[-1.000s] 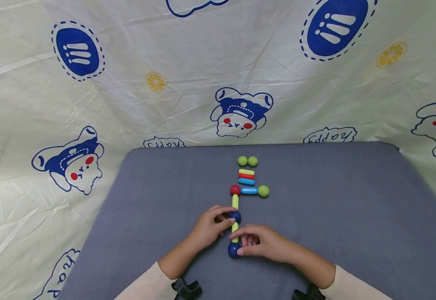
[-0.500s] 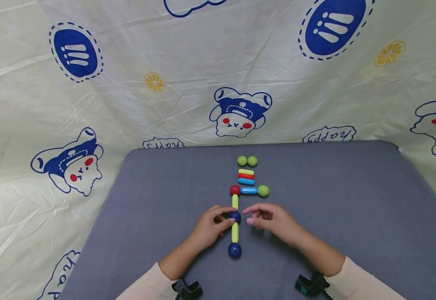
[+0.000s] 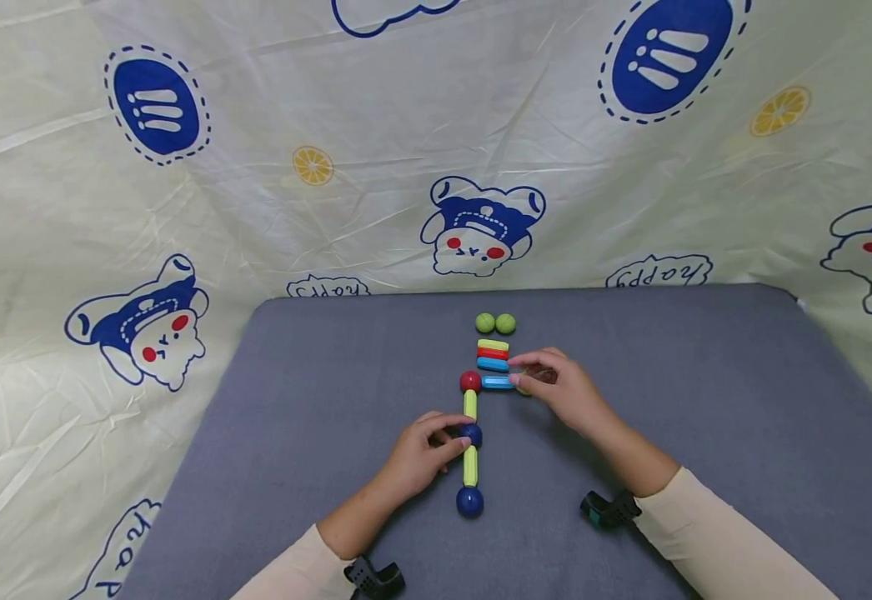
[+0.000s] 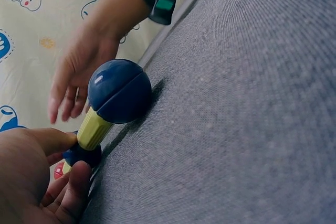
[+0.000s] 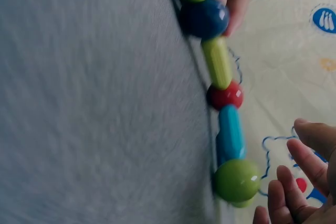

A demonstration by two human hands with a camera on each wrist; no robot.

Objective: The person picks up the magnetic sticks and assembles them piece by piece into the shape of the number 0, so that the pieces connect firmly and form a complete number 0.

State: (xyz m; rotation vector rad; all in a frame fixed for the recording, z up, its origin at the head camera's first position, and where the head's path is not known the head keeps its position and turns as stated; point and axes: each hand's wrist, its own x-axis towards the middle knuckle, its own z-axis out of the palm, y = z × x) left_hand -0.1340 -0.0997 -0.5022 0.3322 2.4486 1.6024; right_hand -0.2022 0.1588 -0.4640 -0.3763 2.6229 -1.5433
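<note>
Left hand (image 3: 423, 452) low and near the body, fingers curled, thumb and fingertips pinching inward; forearm in a cream sleeve (image 3: 297, 575) angled up from lower left, black strap at the wrist. Right hand (image 3: 559, 387) stretched farther forward, palm down, fingers loosely bent and slightly spread, gripping nothing; forearm slanting in from lower right.

Light: bright, even — soft shadows | head: edges bowed | right wrist: blurred, perhaps motion
</note>
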